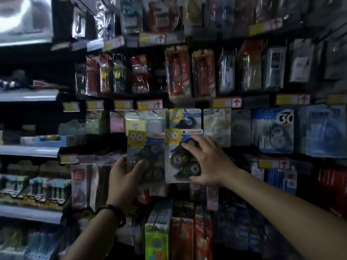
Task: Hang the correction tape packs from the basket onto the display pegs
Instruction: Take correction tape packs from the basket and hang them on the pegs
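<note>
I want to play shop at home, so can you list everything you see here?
Left pack: one, yellow and blue with "96", centre, held.
Right pack: one, same print, beside the left pack, held.
Hung pack: one, same print, on the display just above the right pack.
Blue packs: at least two, blue, same row, to the right.
Red packs: several, red, the row above.
Price labels: many, yellow, along the rails.
Green box: one, green, bottom centre.
Wristband: one, dark, left wrist.
Left hand: one, grips the left pack.
Right hand: one, grips the right pack.
</note>
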`<action>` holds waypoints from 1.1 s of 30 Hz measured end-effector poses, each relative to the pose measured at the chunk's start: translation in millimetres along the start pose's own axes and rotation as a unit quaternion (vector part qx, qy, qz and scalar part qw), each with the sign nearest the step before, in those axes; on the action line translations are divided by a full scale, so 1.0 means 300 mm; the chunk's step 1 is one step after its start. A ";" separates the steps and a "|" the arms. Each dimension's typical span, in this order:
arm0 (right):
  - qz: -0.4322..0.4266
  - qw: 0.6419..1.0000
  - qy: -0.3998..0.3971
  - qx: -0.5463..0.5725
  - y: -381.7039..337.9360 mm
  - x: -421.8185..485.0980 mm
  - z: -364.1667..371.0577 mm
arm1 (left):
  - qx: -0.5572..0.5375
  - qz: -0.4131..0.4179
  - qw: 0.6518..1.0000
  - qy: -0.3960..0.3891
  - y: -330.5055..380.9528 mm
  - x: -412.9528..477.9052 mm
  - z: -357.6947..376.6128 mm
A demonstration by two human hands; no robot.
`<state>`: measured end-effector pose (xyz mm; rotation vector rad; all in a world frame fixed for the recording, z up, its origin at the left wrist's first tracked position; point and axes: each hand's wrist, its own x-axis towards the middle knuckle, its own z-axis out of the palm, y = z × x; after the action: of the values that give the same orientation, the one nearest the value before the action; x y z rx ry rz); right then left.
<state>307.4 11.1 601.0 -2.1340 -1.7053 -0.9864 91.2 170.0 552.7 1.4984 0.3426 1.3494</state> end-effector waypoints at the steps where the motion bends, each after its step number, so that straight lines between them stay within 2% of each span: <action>1: 0.003 1.000 0.002 -0.015 0.007 0.028 0.000 | 0.004 0.009 1.000 0.012 -0.001 0.023 -0.005; 8: 0.031 0.995 0.005 -0.095 0.046 0.208 0.012 | -0.041 0.031 0.999 0.012 -0.026 0.149 -0.007; 14: 0.058 0.990 0.038 -0.125 0.094 0.304 0.040 | -0.028 0.037 0.999 -0.001 -0.081 0.209 0.015; 20: 0.057 0.985 0.001 -0.161 0.127 0.337 0.047 | -0.043 0.047 0.998 -0.021 -0.099 0.216 0.058; 29: 0.081 0.984 -0.014 -0.161 0.112 0.366 0.065 | -0.075 -0.003 0.996 -0.042 -0.129 0.239 0.112; 31: 0.074 0.990 0.022 -0.119 0.103 0.344 0.057 | -0.086 -0.016 0.995 -0.042 -0.130 0.242 0.116; 33: 0.045 0.991 0.114 -0.056 0.093 0.307 0.060 | -0.102 -0.034 0.993 -0.045 -0.133 0.246 0.122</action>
<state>348.4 84.3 651.8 -2.0515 -1.4646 -1.2718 162.6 225.0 567.7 1.3602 0.1908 1.2215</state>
